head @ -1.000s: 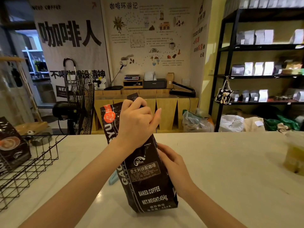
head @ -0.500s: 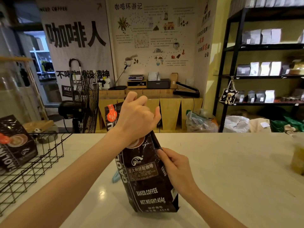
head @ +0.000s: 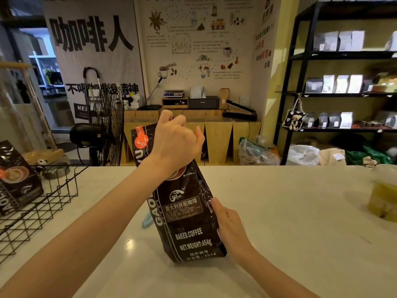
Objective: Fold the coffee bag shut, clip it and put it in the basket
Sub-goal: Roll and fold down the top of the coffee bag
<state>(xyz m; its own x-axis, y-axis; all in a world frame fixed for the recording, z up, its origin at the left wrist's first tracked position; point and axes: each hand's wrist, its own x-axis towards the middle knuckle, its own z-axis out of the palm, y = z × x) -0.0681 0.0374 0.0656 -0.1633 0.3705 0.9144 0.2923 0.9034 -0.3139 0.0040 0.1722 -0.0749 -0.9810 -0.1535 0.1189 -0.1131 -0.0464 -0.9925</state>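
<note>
A tall black coffee bag [head: 184, 218] stands upright on the white counter [head: 290, 211], leaning slightly left. My left hand [head: 175, 143] grips its top from the front, fingers curled over the upper edge. My right hand [head: 228, 224] holds the bag's lower right side. A pale blue clip [head: 147, 220] lies on the counter just behind the bag's left edge, mostly hidden. The black wire basket [head: 53, 194] sits at the left and holds another black coffee bag [head: 18, 179].
A plastic cup with a yellow-green drink [head: 383, 194] stands at the counter's right edge. Beyond the counter are a floor fan [head: 105, 125], wooden cabinets and black shelves with bags.
My left hand has pressed the bag's top a bit lower and the bag stands straighter. My right hand has slid slightly down the bag's right side. The view has shifted a little.
</note>
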